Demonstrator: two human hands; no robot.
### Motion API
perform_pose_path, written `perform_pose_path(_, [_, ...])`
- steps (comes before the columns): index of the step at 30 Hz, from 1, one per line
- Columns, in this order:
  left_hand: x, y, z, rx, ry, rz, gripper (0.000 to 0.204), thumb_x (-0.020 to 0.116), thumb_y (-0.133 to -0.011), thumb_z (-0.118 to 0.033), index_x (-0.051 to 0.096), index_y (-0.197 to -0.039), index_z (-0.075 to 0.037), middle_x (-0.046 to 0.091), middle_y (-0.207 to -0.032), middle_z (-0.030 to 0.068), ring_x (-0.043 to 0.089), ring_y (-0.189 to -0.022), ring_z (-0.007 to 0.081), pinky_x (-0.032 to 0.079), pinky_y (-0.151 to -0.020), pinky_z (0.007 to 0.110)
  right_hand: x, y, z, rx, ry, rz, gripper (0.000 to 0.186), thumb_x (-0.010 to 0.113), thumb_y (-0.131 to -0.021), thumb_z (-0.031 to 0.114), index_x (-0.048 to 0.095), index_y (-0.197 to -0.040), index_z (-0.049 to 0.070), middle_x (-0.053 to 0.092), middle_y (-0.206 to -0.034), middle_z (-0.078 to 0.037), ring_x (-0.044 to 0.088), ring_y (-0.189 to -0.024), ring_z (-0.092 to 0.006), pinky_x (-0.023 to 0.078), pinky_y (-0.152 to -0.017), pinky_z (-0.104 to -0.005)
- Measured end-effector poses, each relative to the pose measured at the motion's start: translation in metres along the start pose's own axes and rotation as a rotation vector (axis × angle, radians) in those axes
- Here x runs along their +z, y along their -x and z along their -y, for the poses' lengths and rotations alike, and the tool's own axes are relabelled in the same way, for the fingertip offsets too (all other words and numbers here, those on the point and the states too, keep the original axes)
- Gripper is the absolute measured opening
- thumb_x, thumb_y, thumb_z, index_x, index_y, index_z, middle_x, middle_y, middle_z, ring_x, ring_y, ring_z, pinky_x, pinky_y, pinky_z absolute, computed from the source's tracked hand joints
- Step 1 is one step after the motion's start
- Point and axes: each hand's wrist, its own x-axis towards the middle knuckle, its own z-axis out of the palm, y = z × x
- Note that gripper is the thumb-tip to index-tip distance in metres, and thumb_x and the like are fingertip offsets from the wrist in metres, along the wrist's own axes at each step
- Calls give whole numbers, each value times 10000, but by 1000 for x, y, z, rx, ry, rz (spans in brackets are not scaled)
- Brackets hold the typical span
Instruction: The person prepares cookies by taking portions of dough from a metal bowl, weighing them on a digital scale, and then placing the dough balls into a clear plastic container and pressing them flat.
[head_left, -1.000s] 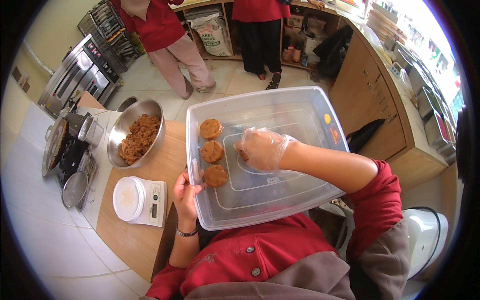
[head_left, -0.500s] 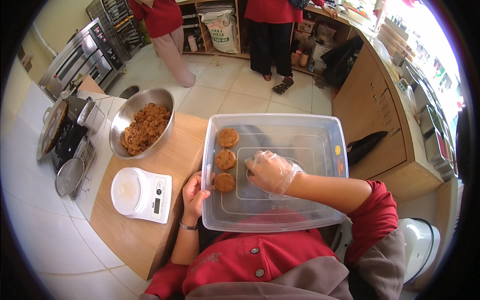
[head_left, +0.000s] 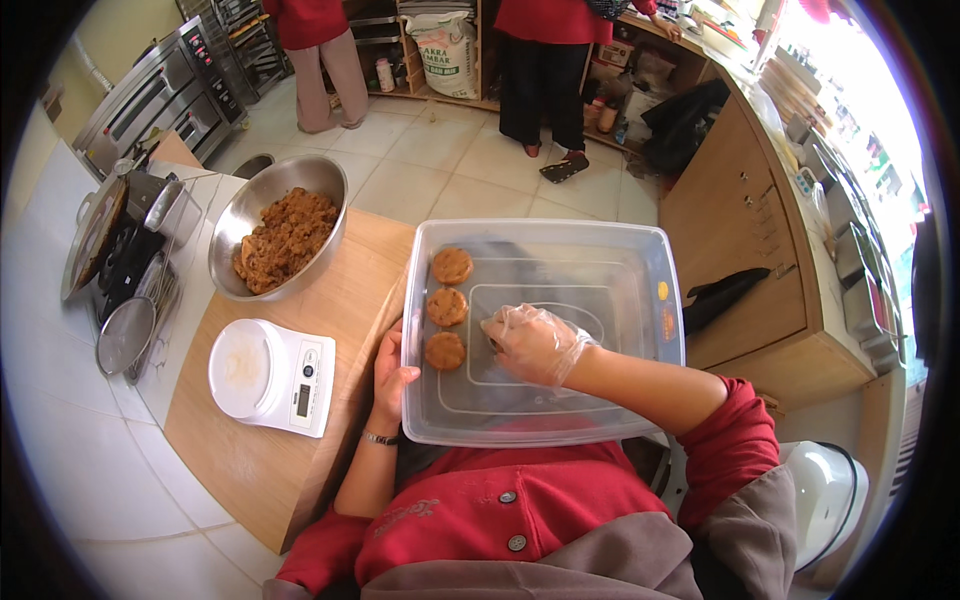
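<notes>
A clear plastic container (head_left: 600, 425) spans the space in front of my torso. Three round brown patties (head_left: 446, 307) lie along its left side in a column. My left hand (head_left: 390, 372) is at the container's left wall, thumb against it and fingers partly hidden. Inside the container, my right hand (head_left: 530, 345) wears a clear plastic glove. Its fingers are curled down near the bottom, right of the patties, and whatever they hold is hidden. To the left, a steel bowl (head_left: 222, 240) contains a brown mixture (head_left: 290, 240).
A white kitchen scale (head_left: 310, 385) sits on the wooden board (head_left: 215, 460) at left. Beyond it are a sieve (head_left: 127, 335) and pans. A wooden cabinet (head_left: 745, 240) stands at right. Two people are farther back, near shelves and an oven (head_left: 165, 95).
The view has shifted slightly. My left fingers no longer reach over the container's rim. My right hand stays curled in the container. At the back, the person in light trousers has changed stance.
</notes>
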Motion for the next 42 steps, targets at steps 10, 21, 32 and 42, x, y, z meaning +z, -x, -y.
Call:
perform_pose_path(10, [-8,-1,14,-127,233,-35,483,670,-655,-159,474,-1086,-60,503,-1215,72,478,-1067,158,343,-999,298,-10,6,18,206,-47,-28,244,595,-742,128,623,-975,63,589,-1050,-160,584,-957,-375,493,-832,-434])
perform_pose_path(21, [1,-5,1,-119,349,5,453,648,-699,-130,463,-1105,-59,505,-1157,74,484,-1096,183,348,-1015,322,-14,11,9,198,-195,-52,283,630,-722,122,616,-993,39,587,-1021,-217,579,-977,-400,489,-838,-455])
perform_pose_path(32, [-6,-6,6,-139,322,39,439,658,-687,-156,469,-1075,-77,458,-1178,46,443,-1089,160,330,-1008,311,-22,4,-6,1,-260,-223,374,631,-757,157,599,-1123,90,569,-1159,-181,554,-1046,-364,463,-891,-420])
perform_pose_path(42, [-5,-8,10,-88,263,24,491,666,-679,-200,464,-1106,-66,496,-1217,91,441,-1141,180,282,-1042,320,-15,1,-24,-150,29,-107,644,608,-835,285,363,-1370,23,437,-1332,-223,427,-1238,-371,358,-1043,-427])
